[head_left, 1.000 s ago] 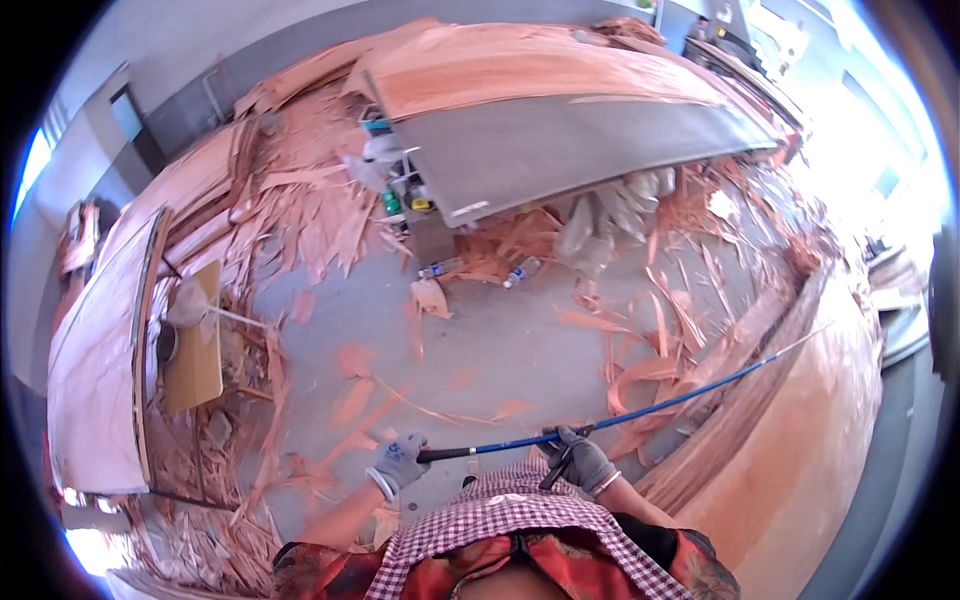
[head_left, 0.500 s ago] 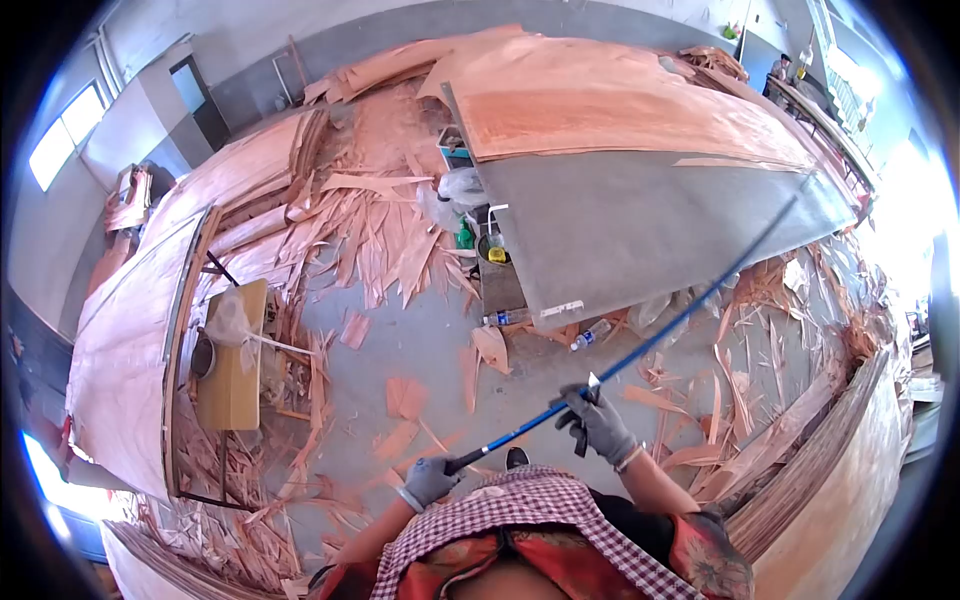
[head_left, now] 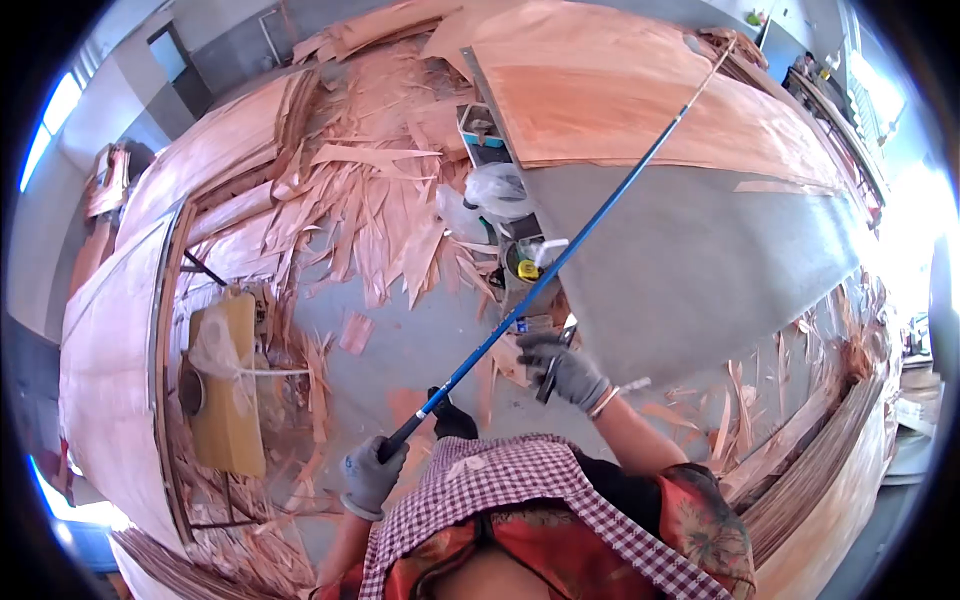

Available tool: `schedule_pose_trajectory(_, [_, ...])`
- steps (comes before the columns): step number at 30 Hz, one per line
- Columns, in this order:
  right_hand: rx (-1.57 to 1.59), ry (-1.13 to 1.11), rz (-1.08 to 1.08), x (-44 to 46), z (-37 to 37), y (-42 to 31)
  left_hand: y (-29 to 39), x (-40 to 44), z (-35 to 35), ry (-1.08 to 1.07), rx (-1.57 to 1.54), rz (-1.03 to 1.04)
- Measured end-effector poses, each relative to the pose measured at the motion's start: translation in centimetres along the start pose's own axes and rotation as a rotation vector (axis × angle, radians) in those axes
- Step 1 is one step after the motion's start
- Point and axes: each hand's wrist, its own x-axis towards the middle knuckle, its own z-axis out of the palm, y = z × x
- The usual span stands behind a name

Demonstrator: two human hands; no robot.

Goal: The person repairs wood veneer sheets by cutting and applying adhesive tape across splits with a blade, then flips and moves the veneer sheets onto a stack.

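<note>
My left hand (head_left: 370, 475), in a grey glove, is closed around the black grip of a long blue pole (head_left: 540, 288). The pole slants up and away to the right, its thin far end over the reddish wood veneer sheets (head_left: 600, 100). My right hand (head_left: 568, 372), also gloved, is off the pole, just to its right. Its fingers are wrapped round a black-handled knife (head_left: 547, 378) with a pale blade tip pointing up. Beyond it is the grey tabletop (head_left: 690, 260) that bears the veneer.
Left of me, a yellow board (head_left: 225, 400) carries a plastic bag, beside a veneer stack (head_left: 115, 370). Veneer scraps (head_left: 400, 230) litter the floor. A shelf by the table holds bags and a yellow tape measure (head_left: 528, 270). Another person (head_left: 803, 65) is at the far right.
The pole has swung up and left, its tip moving from the grey tabletop's right side to over the veneer. My right hand has let go of it; my left hand has moved left.
</note>
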Motion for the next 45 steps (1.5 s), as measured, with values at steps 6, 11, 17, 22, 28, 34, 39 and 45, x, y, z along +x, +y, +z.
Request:
schedule_pose_trajectory(6, [0.332, 0.107, -0.221, 11.6, 4.8, -7.7, -4.1, 15.1, -2.4, -0.137, -0.054, -0.072])
schedule_pose_trajectory(11, [0.313, 0.306, -0.307, 20.3, 4.0, -12.5, -5.6, 26.9, -1.2, -0.212, -0.081, 0.077])
schedule_pose_trajectory(17, [0.242, 0.566, -0.434, 29.6, -0.8, -19.3, -4.4, 41.4, 1.3, -0.512, -0.209, -0.009])
schedule_pose_trajectory(22, [0.421, 0.764, -0.444, 36.2, -0.4, -22.7, -5.0, 51.1, 3.9, -0.570, -0.223, 0.065])
schedule_pose_trajectory(28, [0.194, 1.045, -0.445, 38.5, -2.1, -22.5, -0.8, 61.5, 5.8, -0.739, -0.112, 0.144])
schedule_pose_trajectory(34, [0.161, 1.158, -0.400, 39.0, -4.0, -20.9, 0.7, 70.6, 12.6, -0.949, -0.264, 0.132])
schedule_pose_trajectory(39, [0.061, 1.348, -0.335, 39.5, -3.0, -20.9, 3.6, 78.8, 18.6, -1.058, -0.365, 0.214])
schedule_pose_trajectory(45, [0.224, 1.454, -0.260, 40.3, -0.9, -22.7, 6.9, 88.2, 20.7, -1.147, -0.431, 0.240])
